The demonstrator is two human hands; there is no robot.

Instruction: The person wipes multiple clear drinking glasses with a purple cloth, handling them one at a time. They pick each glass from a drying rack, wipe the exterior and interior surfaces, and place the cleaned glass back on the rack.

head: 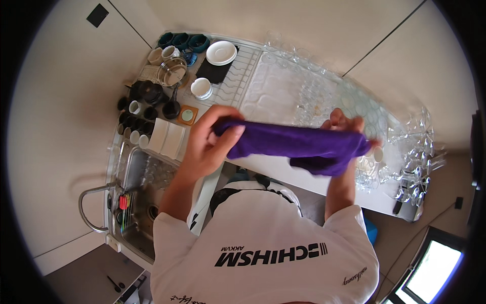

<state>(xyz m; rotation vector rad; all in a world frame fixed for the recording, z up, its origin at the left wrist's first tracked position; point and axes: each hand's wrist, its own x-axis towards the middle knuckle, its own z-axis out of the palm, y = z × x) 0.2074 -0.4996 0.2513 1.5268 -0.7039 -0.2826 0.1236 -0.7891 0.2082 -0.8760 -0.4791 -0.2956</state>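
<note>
A purple cloth (292, 140) is stretched sideways between my two hands, above the front of the white worktop (265, 164). My left hand (212, 146) pinches one end of it, thumb on top. The other end drapes over my right hand (343, 122), and a fold hangs down below the wrist. Most of the right palm is hidden behind the cloth, and its fingertips are blurred. Whether anything is wrapped inside the fabric cannot be seen.
Clear glasses (311, 102) crowd the worktop's back and right, with stemmed glasses (415, 163) at the right end. A wire rack (237, 81), white saucers (221, 52), cups (201, 88) and dark pots (150, 93) stand left. Glasses also sit in the steel sink (136, 235), under a curved tap (81, 205).
</note>
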